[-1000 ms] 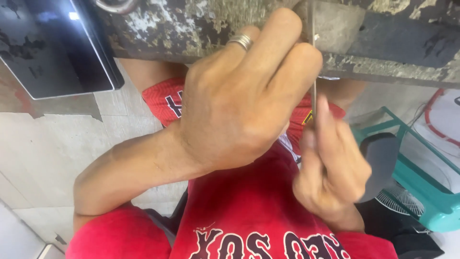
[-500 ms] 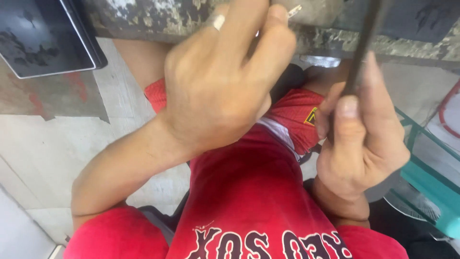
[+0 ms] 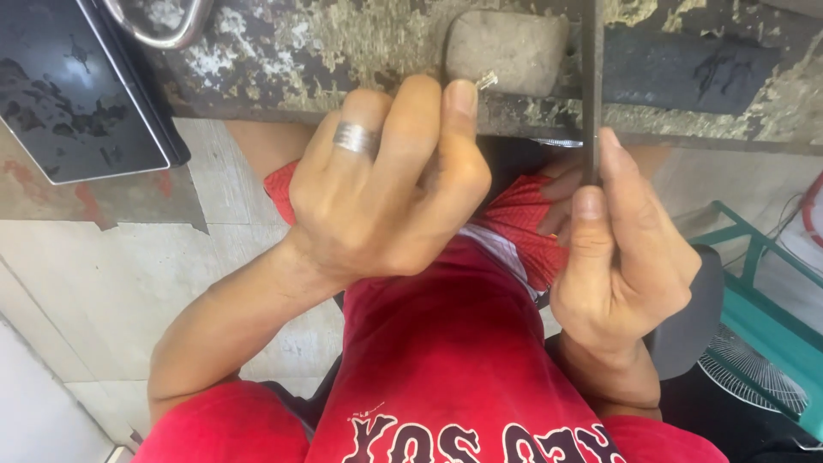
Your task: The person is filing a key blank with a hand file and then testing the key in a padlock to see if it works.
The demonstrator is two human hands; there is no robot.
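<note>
Seen from above, the person's left hand (image 3: 390,184) pinches a small silvery piece (image 3: 486,81) against a worn block (image 3: 506,51) at the table (image 3: 326,51) edge. The right hand (image 3: 621,249) grips a thin dark file (image 3: 591,86), its long axis upright, just right of the piece. Open floor lies left.

The left hand (image 3: 386,189), a silver ring (image 3: 356,137) on one finger, was curled closed, pinching a small silvery piece (image 3: 486,81) at its fingertips against a worn grey block (image 3: 506,51) on the flaking counter (image 3: 343,51). The right hand (image 3: 621,257) gripped a thin dark file (image 3: 591,86) held upright just beside the block. A dark flat panel (image 3: 77,86) lay to the left; below was a red shirt (image 3: 446,360).
</note>
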